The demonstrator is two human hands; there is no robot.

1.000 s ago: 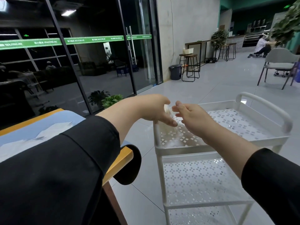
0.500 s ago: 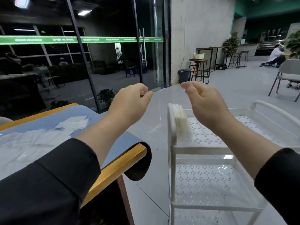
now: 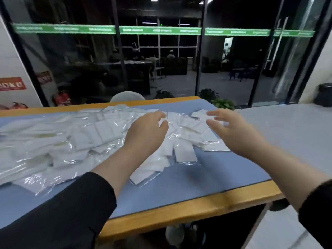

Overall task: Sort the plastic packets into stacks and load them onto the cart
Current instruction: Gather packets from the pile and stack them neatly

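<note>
White plastic packets (image 3: 181, 139) lie scattered on the desk (image 3: 179, 209) beneath both hands' spread, loosely curved, empty fingers (image 3: 213, 114).

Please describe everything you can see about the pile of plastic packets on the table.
The pile of plastic packets is a loose, unsorted heap of flat, clear, glossy sleeves, each holding a white rectangular insert. They overlap at many angles, and some slide toward the near edge. The heap lies on the blue mat and spreads from its left side to past the middle. The left hand and right hand reach over its right part; contact is unclear.
</note>
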